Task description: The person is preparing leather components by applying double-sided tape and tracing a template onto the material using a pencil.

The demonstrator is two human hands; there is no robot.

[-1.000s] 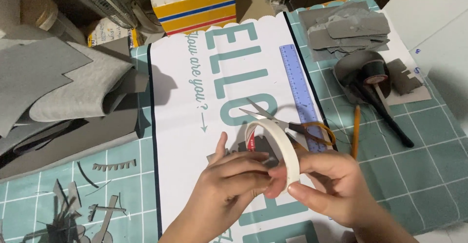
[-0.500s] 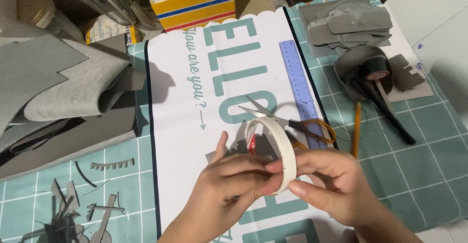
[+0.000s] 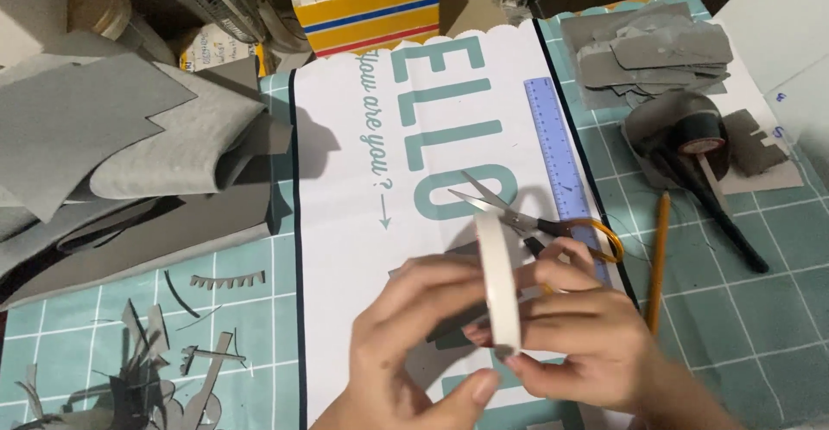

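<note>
Holding a white tape roll (image 3: 499, 281), both hands.

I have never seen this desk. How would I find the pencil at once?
Start from the large white sheet with teal letters in the middle of the teal cutting mat. Just past its right edge, right of the purple ruler and the orange-handled scissors, lies the pencil. It is the only thin orange stick, pointing almost straight up and down, beside a black tool.

Your bench (image 3: 760, 309) wears a teal gridded cutting mat, well lit from above. Beyond the grip its far edge falls into dark shadow; a white panel (image 3: 777, 24) leans far right.
</note>
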